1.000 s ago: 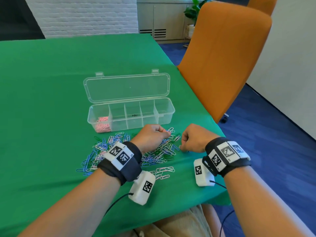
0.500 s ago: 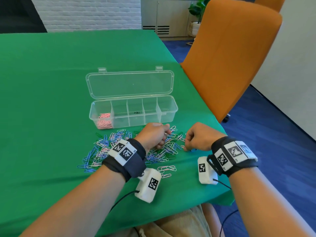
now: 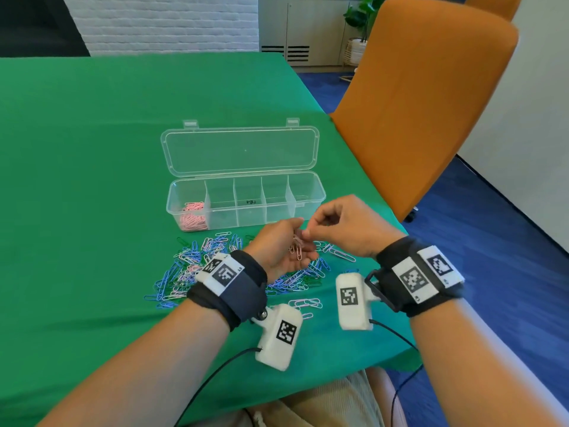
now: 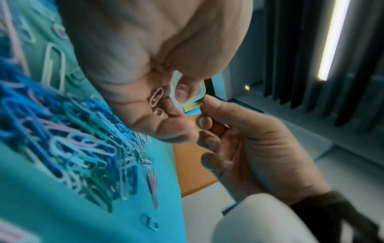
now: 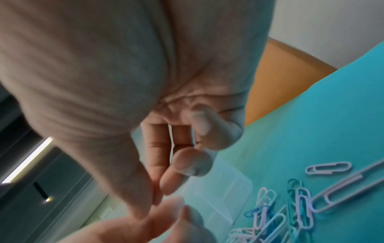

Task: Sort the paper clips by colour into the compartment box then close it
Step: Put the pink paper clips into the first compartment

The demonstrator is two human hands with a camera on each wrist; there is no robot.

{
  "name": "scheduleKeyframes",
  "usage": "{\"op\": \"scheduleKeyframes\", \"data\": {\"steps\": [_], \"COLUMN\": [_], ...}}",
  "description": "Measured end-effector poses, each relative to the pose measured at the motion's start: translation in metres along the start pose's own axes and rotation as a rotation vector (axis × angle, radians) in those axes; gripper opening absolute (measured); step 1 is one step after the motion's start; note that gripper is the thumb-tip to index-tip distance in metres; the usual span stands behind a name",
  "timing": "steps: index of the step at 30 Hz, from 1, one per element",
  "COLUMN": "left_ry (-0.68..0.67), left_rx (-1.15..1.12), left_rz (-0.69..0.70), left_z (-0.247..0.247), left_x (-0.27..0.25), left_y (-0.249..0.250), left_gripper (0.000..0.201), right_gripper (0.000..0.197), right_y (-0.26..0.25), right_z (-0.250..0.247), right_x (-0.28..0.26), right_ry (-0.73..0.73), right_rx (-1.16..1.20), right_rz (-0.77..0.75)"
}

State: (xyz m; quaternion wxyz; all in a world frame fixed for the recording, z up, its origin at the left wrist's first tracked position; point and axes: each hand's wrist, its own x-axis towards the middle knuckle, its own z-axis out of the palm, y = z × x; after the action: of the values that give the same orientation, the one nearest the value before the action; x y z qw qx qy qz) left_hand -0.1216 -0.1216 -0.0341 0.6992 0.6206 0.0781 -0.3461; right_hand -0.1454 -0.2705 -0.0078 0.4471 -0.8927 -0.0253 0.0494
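The clear compartment box (image 3: 277, 211) stands on the green table with its lid (image 3: 240, 151) folded back. Pink clips (image 3: 194, 215) fill its leftmost compartment; the others look empty. In front lies a mixed pile of blue, green, pink and white clips (image 3: 197, 266) (image 4: 72, 139). My left hand (image 3: 283, 241) (image 4: 145, 82) is turned palm up over the pile, fingers curled round several pink clips (image 3: 297, 251) (image 4: 155, 98). My right hand (image 3: 335, 223) (image 5: 158, 194) hovers over that palm, thumb and forefinger pinched at the top of a pink clip.
An orange chair (image 3: 415, 103) stands close to the table's right edge. A long pale clip (image 3: 341, 254) (image 5: 343, 184) lies under my right hand. A few loose clips (image 3: 304, 303) lie near the front edge. The box (image 5: 224, 189) shows blurred behind my right fingers.
Both hands were knuckles-up fists on the pile. The left has turned palm up showing pink clips, and the right has lifted and moved left over it.
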Motion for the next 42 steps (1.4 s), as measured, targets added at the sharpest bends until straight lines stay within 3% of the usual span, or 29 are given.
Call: {"op": "scheduleKeyframes", "data": {"steps": [3, 6, 8, 10, 13, 17, 20, 23, 28, 31, 34, 37, 42], "left_ry": [0.06, 0.169, 0.126, 0.09, 0.145, 0.172, 0.186, 0.158, 0.156, 0.185, 0.2, 0.219, 0.179], "left_rx": [-0.033, 0.493, 0.84, 1.04, 1.175, 1.244, 1.268, 1.303, 1.32, 1.3, 1.274, 1.166, 0.8], "left_rz": [-0.021, 0.118, 0.196, 0.201, 0.199, 0.201, 0.242, 0.233, 0.214, 0.218, 0.218, 0.241, 0.227], "left_z": [-0.003, -0.006, -0.005, -0.005, -0.009, -0.016, -0.016, -0.014, -0.021, -0.026, -0.029, -0.03, -0.025], "left_x": [0.003, 0.007, 0.006, 0.006, 0.005, 0.007, 0.003, 0.001, 0.002, 0.003, 0.003, 0.006, 0.006], "left_y": [0.004, 0.007, 0.007, 0.007, 0.008, 0.011, 0.011, 0.008, 0.012, 0.013, 0.013, 0.013, 0.012], "left_gripper": [0.033, 0.032, 0.025, 0.014, 0.006, 0.011, 0.004, 0.023, 0.007, 0.009, 0.009, 0.008, 0.021], "right_gripper": [0.011, 0.009, 0.013, 0.017, 0.021, 0.015, 0.011, 0.014, 0.014, 0.008, 0.016, 0.014, 0.015], "right_y": [0.011, 0.027, 0.035, 0.037, 0.035, 0.029, 0.025, 0.025, 0.027, 0.024, 0.022, 0.021, 0.021], "right_z": [0.008, 0.017, 0.021, 0.02, 0.014, 0.012, 0.017, 0.021, 0.018, 0.018, 0.021, 0.023, 0.023], "right_x": [0.008, 0.01, 0.011, 0.012, 0.011, 0.008, 0.01, 0.011, 0.008, 0.008, 0.01, 0.01, 0.009], "right_ry": [0.094, 0.009, -0.031, -0.039, -0.071, -0.059, -0.04, -0.105, -0.133, -0.124, -0.096, -0.097, -0.088], "right_rx": [0.036, -0.081, -0.188, -0.229, -0.307, -0.301, -0.247, -0.278, -0.337, -0.371, -0.348, -0.369, -0.502], "right_rz": [0.017, 0.106, 0.164, 0.211, 0.228, 0.194, 0.17, 0.193, 0.22, 0.215, 0.198, 0.19, 0.202]}}
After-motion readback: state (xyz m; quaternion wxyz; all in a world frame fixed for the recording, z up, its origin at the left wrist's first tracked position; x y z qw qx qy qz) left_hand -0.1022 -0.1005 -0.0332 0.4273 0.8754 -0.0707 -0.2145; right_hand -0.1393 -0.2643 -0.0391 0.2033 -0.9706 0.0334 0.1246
